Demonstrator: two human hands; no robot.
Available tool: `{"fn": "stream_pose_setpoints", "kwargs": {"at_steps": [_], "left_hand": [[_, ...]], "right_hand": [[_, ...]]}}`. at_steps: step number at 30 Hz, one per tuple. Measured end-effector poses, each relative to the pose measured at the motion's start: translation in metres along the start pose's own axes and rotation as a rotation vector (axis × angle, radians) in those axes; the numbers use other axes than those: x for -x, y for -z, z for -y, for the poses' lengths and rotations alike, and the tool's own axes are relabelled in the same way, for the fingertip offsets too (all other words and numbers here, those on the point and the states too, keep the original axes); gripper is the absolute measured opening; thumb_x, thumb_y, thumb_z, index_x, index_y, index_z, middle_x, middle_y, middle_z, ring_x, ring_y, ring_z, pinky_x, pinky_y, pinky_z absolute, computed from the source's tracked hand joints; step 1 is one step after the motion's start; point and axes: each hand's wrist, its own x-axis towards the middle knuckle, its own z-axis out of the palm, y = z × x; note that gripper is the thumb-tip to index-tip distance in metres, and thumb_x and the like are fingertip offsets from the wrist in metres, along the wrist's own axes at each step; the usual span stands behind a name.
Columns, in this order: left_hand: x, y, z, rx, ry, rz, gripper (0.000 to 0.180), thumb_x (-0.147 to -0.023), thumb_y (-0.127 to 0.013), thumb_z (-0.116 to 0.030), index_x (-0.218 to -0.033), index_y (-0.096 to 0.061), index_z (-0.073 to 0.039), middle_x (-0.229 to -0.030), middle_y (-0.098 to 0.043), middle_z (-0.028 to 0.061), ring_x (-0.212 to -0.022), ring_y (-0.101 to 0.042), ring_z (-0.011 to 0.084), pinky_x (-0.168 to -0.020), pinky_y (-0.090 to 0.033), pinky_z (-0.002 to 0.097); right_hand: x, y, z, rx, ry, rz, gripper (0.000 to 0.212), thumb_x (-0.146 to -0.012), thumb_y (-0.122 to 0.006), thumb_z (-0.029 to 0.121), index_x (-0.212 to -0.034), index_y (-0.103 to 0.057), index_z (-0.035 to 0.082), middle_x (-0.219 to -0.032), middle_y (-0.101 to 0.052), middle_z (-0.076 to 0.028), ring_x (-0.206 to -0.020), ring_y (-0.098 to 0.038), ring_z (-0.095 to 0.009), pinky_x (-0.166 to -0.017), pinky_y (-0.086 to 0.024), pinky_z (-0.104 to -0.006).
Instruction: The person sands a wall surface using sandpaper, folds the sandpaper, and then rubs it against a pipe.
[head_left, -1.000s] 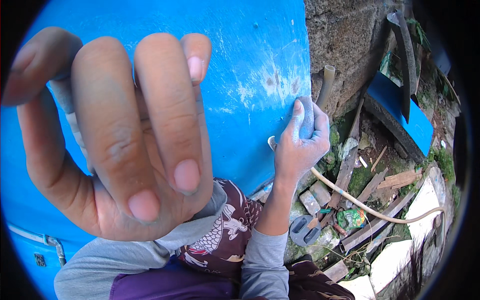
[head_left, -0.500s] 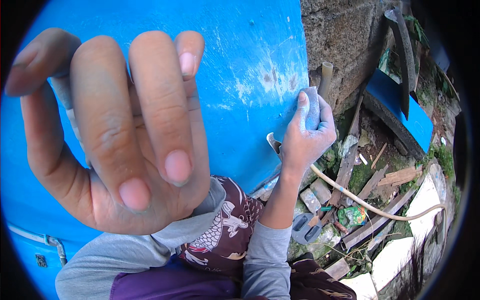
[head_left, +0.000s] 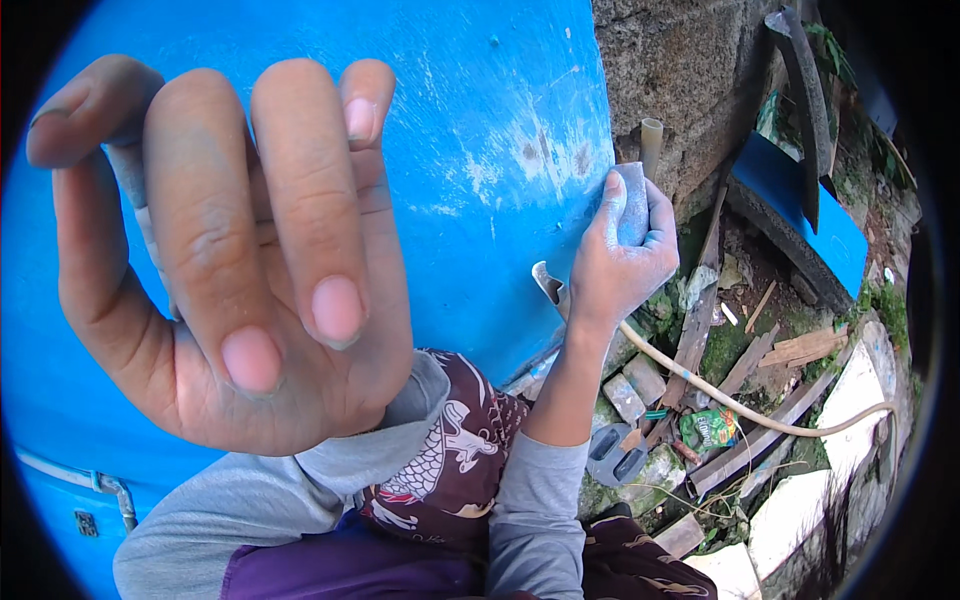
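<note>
My left hand [head_left: 265,260] is raised close in front, palm showing, its fingers curled but apart and nothing visible in them. Much of the blue wall [head_left: 460,290] behind is hidden by it. Farther off, my right hand [head_left: 625,265] pinches a grey, dust-covered piece of sandpaper [head_left: 633,205] between thumb and fingers. The sandpaper is at the right edge of the wall, near a patch of whitish scuffs [head_left: 545,150]. Pale blue dust coats the fingers and thumb of that hand. Whether the sandpaper touches the wall, I cannot tell.
Beside the wall edge a short pipe [head_left: 651,140] stands before rough stonework [head_left: 670,60]. A beige hose [head_left: 740,408] crosses the littered ground at right, among wood strips [head_left: 805,347], a green packet [head_left: 708,430] and a blue-topped slab [head_left: 815,235]. A curved metal piece [head_left: 547,283] pokes out by my right wrist.
My right hand has shifted slightly up and to the right with the sandpaper. The left hand stays curled, a little higher in view.
</note>
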Motion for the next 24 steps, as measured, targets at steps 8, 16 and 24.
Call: {"fn": "stream_pose_setpoints", "kwargs": {"at_steps": [8,16,24], "left_hand": [[0.003,-0.007,0.005,0.018,-0.011,-0.032,0.025,-0.102,-0.035,-0.017,-0.102,-0.060,-0.014,-0.051,-0.050,-0.0081,-0.054,-0.048,0.0062,-0.089,-0.032,0.0347],[0.003,-0.008,0.007,0.040,-0.051,-0.033,0.025,-0.102,-0.035,-0.017,-0.104,-0.060,-0.014,-0.050,-0.049,-0.0081,-0.053,-0.048,0.0067,-0.088,-0.032,0.0355],[0.001,-0.006,0.011,0.048,-0.088,-0.011,0.025,-0.102,-0.033,-0.018,-0.105,-0.058,-0.014,-0.049,-0.047,-0.0076,-0.052,-0.049,0.0077,-0.087,-0.033,0.0363]], "right_hand": [[0.001,-0.002,-0.003,-0.019,0.002,-0.009,0.019,-0.086,-0.071,0.014,-0.097,-0.067,-0.001,-0.086,-0.068,-0.014,-0.079,-0.066,-0.022,-0.075,-0.050,-0.0348],[0.006,-0.002,-0.004,-0.030,0.061,-0.022,0.026,-0.088,-0.072,0.021,-0.099,-0.068,-0.003,-0.085,-0.068,-0.010,-0.077,-0.061,-0.015,-0.072,-0.049,-0.0305],[0.011,-0.003,0.000,-0.064,0.009,-0.003,0.018,-0.086,-0.070,0.013,-0.096,-0.067,-0.002,-0.083,-0.068,-0.013,-0.076,-0.064,-0.020,-0.072,-0.049,-0.0341]]}}
